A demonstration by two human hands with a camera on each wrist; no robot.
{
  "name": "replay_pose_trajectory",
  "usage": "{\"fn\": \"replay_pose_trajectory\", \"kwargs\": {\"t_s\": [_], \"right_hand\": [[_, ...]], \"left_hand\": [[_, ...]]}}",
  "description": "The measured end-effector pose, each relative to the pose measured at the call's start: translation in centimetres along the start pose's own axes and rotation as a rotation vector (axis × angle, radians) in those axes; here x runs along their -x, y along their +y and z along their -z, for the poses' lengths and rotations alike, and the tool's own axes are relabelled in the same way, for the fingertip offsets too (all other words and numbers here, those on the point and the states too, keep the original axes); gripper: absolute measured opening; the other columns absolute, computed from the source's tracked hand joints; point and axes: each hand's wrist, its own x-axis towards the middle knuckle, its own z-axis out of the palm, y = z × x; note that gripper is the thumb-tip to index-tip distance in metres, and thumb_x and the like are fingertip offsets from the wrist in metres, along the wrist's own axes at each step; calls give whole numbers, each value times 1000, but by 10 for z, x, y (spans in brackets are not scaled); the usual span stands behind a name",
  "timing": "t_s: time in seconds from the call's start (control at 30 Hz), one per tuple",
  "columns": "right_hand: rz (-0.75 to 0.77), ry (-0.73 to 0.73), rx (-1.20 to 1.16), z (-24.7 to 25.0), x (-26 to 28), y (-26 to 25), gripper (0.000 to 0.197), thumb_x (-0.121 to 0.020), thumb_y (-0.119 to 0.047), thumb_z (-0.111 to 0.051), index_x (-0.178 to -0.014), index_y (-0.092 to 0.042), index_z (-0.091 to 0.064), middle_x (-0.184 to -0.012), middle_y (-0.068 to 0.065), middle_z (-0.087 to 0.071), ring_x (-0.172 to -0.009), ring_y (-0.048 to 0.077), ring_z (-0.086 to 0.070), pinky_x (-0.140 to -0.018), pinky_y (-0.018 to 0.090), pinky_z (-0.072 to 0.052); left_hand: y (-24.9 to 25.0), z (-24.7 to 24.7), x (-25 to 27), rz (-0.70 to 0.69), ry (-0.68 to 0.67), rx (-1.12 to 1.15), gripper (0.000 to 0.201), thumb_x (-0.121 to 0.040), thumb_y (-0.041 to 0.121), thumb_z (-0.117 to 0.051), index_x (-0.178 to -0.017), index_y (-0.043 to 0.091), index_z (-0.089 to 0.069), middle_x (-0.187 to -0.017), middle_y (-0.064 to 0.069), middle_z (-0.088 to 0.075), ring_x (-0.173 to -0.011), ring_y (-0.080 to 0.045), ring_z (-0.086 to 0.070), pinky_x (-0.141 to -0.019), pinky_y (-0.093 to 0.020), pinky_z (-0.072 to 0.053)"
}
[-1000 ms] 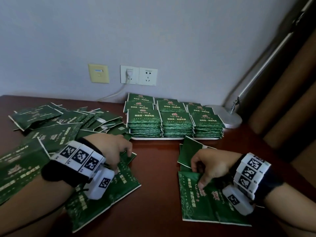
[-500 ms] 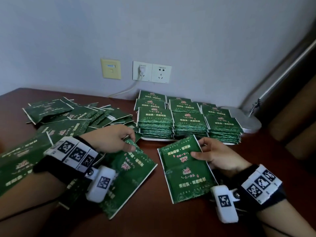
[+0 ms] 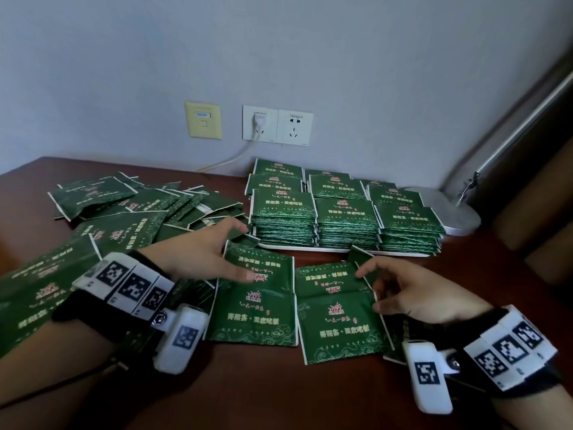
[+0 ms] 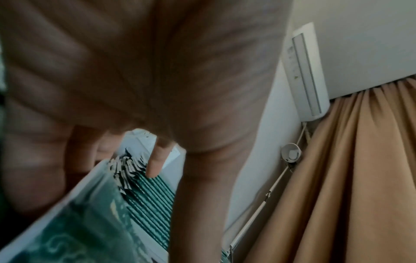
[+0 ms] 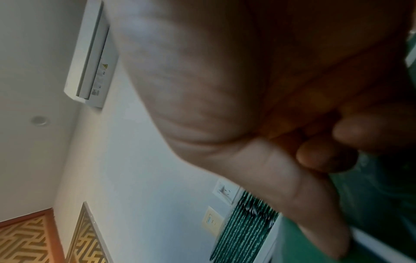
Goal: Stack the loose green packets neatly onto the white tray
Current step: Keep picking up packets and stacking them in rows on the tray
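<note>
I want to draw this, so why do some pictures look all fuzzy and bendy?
Head view: sharp but dim; the wide lens bends the wall and table edge. Left wrist view: the left hand is too close, so blurry. Right wrist view: the right hand is blurred and dark.

You can see gold print on each green packet (image 3: 252,308), too small to read; the air conditioner (image 5: 93,53) carries a yellow warning triangle.
</note>
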Motion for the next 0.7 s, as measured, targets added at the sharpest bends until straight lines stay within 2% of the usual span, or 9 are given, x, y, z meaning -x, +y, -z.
{"fn": "replay_pose_trajectory", "kwargs": {"t_s": [0.07, 0.17, 0.27, 0.37, 0.43, 0.5, 0.57, 0.63, 0.7], "right_hand": [[-5, 18, -9, 1, -2, 2, 50, -79, 6, -73, -109, -32, -64, -81, 2, -58, -67, 9, -54, -63, 27, -45], [-11, 65, -49, 2, -4, 3, 45, -84, 9, -65, -109, -29, -64, -83, 3, -54, -68, 11, -50, -57, 24, -42], [0, 109, -127, 5, -4, 3, 44, -87, 12, -58, -107, -26, -65, -84, 5, -50, -66, 12, -49, -58, 26, -42], [22, 111, -150, 6, -3, 3, 48, -87, 13, -56, -105, -29, -67, -88, 7, -51, -64, 14, -48, -56, 26, -41], [34, 121, -170, 7, -5, 4, 53, -86, 16, -54, -103, -32, -70, -91, 8, -53, -73, 21, -50, -66, 32, -42], [28, 114, -237, 6, -6, 2, 54, -87, 17, -53, -104, -30, -73, -100, 9, -59, -81, 23, -59, -75, 33, -49], [34, 77, -241, 4, -7, 0, 47, -85, 12, -62, -107, -28, -74, -112, 4, -67, -93, 21, -68, -86, 34, -55], [22, 17, -235, 2, -5, -1, 47, -78, 8, -74, -112, -25, -73, -114, 3, -70, -101, 22, -70, -92, 39, -56], [0, 0, -234, 3, -3, -1, 55, -71, 12, -79, -115, -21, -72, -116, 5, -70, -101, 24, -71, -88, 40, -58]], "left_hand": [[5, -1, 5, 1, -59, -142, 116, -45, 61, -90, -136, 54, -18, -138, 1, -39, -116, -23, -55, -103, -45, -47], [12, -9, 8, 45, -119, -317, 127, -50, 41, -96, -137, 59, -5, -135, -4, -31, -119, -29, -52, -103, -48, -46], [15, -10, 10, 49, -111, -341, 124, -57, 30, -95, -139, 57, -6, -131, -3, -38, -113, -27, -56, -100, -47, -48], [11, -10, 6, -5, -103, -252, 107, -61, 22, -93, -136, 51, -21, -124, 4, -56, -102, -19, -62, -94, -45, -51], [9, -13, 3, -37, -118, -146, 89, -68, 15, -89, -130, 47, -35, -109, 7, -69, -94, -18, -69, -90, -46, -54], [7, -17, 0, -64, -116, -21, 67, -75, 8, -83, -121, 41, -48, -96, 1, -76, -88, -21, -73, -89, -47, -55], [6, -22, -5, -88, -94, 82, 49, -81, 3, -76, -113, 35, -57, -87, 1, -75, -82, -21, -72, -85, -40, -55], [7, -26, -9, -132, -72, 154, 35, -88, 5, -70, -107, 33, -63, -73, 2, -64, -69, -23, -58, -73, -32, -46], [10, -28, -9, -134, -37, 221, 26, -93, 12, -66, -107, 34, -65, -82, 0, -59, -73, -19, -53, -72, -30, -42]]}}
